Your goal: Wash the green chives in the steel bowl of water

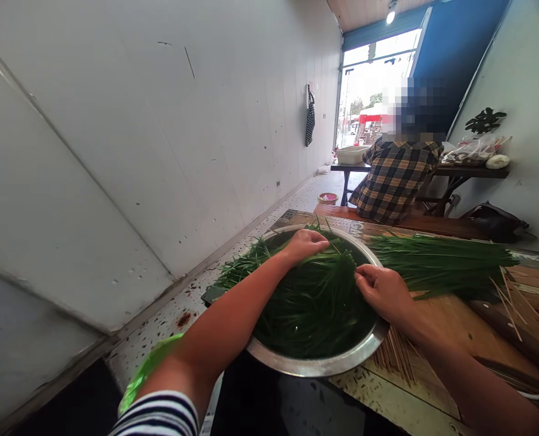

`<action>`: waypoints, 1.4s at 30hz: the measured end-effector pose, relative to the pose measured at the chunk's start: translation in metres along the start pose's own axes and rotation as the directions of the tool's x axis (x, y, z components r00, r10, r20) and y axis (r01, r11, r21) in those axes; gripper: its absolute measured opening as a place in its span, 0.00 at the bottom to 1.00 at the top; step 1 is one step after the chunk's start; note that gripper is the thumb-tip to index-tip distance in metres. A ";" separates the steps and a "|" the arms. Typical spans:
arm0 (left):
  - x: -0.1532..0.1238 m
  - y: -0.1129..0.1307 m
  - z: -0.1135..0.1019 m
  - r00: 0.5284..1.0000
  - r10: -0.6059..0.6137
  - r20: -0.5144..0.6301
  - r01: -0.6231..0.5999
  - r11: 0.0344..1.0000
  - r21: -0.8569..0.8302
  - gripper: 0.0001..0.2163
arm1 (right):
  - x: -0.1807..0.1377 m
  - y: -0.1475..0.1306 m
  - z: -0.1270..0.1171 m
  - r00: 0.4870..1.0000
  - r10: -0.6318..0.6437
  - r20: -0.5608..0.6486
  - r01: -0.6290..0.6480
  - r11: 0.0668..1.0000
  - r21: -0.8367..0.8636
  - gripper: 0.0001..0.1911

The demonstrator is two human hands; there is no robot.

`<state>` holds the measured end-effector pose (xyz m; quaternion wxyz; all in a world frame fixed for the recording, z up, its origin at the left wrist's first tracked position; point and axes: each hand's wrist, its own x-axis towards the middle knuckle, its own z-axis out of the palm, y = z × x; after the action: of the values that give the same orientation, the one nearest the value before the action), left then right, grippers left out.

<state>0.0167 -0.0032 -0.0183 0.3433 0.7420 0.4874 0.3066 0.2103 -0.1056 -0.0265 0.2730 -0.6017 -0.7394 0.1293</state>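
Observation:
A wide metal basin holds a heap of long green garlic chives. Over its far side, my left hand is closed in a pinch on chives. A thin pale strip, perhaps a skewer, runs from those fingertips; its kind is unclear. At the basin's right rim, the fingertips of my right hand pinch the edge of a gathered bunch of chives. Wooden skewers lie below my right wrist, partly hidden by the basin.
More chives lie right of the basin, near a wooden board and a brown knife handle. Loose skewers rest there. Ahead, a person in a plaid shirt sits on a bench at another table. A white wall runs along the left.

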 end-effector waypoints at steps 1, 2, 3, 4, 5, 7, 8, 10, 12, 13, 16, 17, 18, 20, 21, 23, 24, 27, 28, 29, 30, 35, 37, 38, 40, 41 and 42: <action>0.000 0.000 0.000 1.000 0.009 -0.003 -0.009 1.000 0.002 0.15 | 0.000 0.000 0.000 1.000 0.000 0.002 0.000 1.000 0.002 0.15; 0.000 0.000 -0.001 1.000 0.014 -0.008 -0.014 1.000 0.007 0.15 | 0.000 0.000 0.000 1.000 -0.001 0.002 0.001 1.000 0.004 0.15; 0.000 -0.001 -0.001 1.000 0.013 -0.016 -0.013 1.000 0.012 0.15 | 0.000 0.000 0.000 1.000 -0.004 0.000 0.004 1.000 0.004 0.15; 0.001 -0.002 0.000 1.000 0.007 -0.024 -0.007 1.000 0.014 0.14 | -0.001 0.000 0.000 1.000 -0.007 -0.004 0.007 1.000 0.003 0.15; 0.001 -0.002 0.000 1.000 -0.001 -0.031 0.001 1.000 0.013 0.14 | -0.001 0.001 0.001 1.000 -0.011 -0.007 0.011 1.000 0.002 0.16; 0.003 -0.004 0.001 0.999 -0.012 -0.041 0.013 1.000 0.007 0.14 | -0.001 0.001 0.001 1.000 -0.013 -0.010 0.013 1.000 0.003 0.15; 0.003 -0.004 0.001 0.999 -0.014 -0.045 0.014 1.000 0.003 0.14 | -0.001 0.001 0.001 1.000 -0.013 -0.011 0.013 1.000 0.005 0.15; 0.004 -0.004 0.002 0.999 -0.016 -0.050 0.016 1.000 0.000 0.14 | -0.001 0.001 0.001 1.000 -0.006 -0.012 0.006 1.000 0.010 0.15; 0.004 -0.004 0.002 0.998 -0.019 -0.060 0.019 1.000 0.003 0.13 | -0.001 0.000 0.000 1.000 0.002 -0.011 -0.002 1.000 0.002 0.15; 0.004 -0.004 0.002 0.998 -0.018 -0.065 0.018 1.000 0.005 0.13 | -0.001 0.000 0.000 1.000 0.005 -0.011 -0.005 1.000 -0.006 0.15; 0.004 -0.003 0.002 0.998 -0.011 -0.068 0.011 1.000 0.007 0.13 | -0.001 -0.001 -0.001 1.000 0.004 -0.009 -0.004 1.000 -0.018 0.15; 0.003 -0.003 0.002 0.998 -0.006 -0.065 0.006 1.000 0.006 0.13 | -0.001 -0.001 -0.001 1.000 0.004 -0.008 -0.004 1.000 -0.015 0.15; 0.003 -0.003 0.002 0.998 -0.003 -0.060 0.003 1.000 0.005 0.13 | -0.001 -0.001 -0.001 1.000 0.004 -0.007 -0.004 1.000 -0.010 0.15; 0.003 -0.004 0.002 0.999 0.001 -0.053 -0.001 1.000 0.009 0.13 | -0.001 0.000 0.000 1.000 0.007 -0.002 -0.007 1.000 -0.004 0.15; 0.003 -0.003 0.002 0.999 0.001 -0.052 0.000 1.000 0.014 0.13 | -0.001 0.000 0.000 1.000 0.009 0.001 -0.009 1.000 -0.003 0.15; 0.003 -0.003 0.002 0.999 -0.004 -0.052 0.005 1.000 0.019 0.13 | -0.001 0.000 0.000 1.000 0.010 0.005 -0.010 1.000 0.001 0.15; 0.002 -0.003 0.002 0.999 -0.007 -0.052 0.008 1.000 0.020 0.13 | 0.000 0.001 0.000 1.000 0.011 0.006 -0.011 1.000 0.002 0.15; 0.002 -0.002 0.002 0.999 -0.009 -0.053 0.010 1.000 0.020 0.13 | 0.001 0.001 0.001 1.000 0.013 0.003 -0.013 1.000 0.002 0.15; 0.002 -0.002 0.002 0.999 -0.005 -0.053 0.007 1.000 0.021 0.13 | 0.001 0.002 0.001 1.000 0.013 0.003 -0.013 1.000 0.000 0.16; 0.002 -0.001 0.002 0.999 -0.001 -0.054 0.002 1.000 0.022 0.13 | 0.001 0.002 0.002 1.000 0.014 0.003 -0.014 1.000 -0.001 0.16; 0.001 -0.001 0.002 0.999 0.006 -0.054 -0.004 1.000 0.022 0.13 | 0.001 0.002 0.002 1.000 0.013 0.005 -0.013 1.000 0.000 0.16; -0.001 0.003 0.002 0.997 -0.005 -0.076 0.007 1.000 0.026 0.13 | 0.000 0.002 0.001 1.000 0.027 0.012 -0.027 0.999 0.020 0.16; -0.001 0.004 0.002 0.997 -0.008 -0.081 0.010 0.999 0.035 0.13 | 0.000 0.001 0.000 1.000 0.029 0.007 -0.029 0.999 0.020 0.16; -0.001 0.004 0.001 0.997 -0.006 -0.081 0.009 0.999 0.040 0.13 | 0.000 0.001 0.001 1.000 0.028 0.005 -0.028 0.999 0.018 0.16; -0.001 0.004 0.001 0.997 -0.006 -0.083 0.010 0.999 0.047 0.13 | 0.000 0.002 0.001 1.000 0.025 0.005 -0.025 1.000 0.016 0.16; -0.001 0.004 0.001 0.996 -0.007 -0.085 0.012 0.999 0.051 0.13 | 0.000 0.002 0.001 1.000 0.021 0.007 -0.021 1.000 0.019 0.16; -0.001 0.004 0.002 0.996 -0.009 -0.086 0.014 0.998 0.056 0.13 | 0.001 0.003 0.002 1.000 0.018 0.009 -0.018 1.000 0.023 0.16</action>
<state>0.0196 -0.0053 -0.0163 0.3027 0.7348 0.5144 0.3223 0.2116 -0.1041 -0.0291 0.2755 -0.6044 -0.7337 0.1431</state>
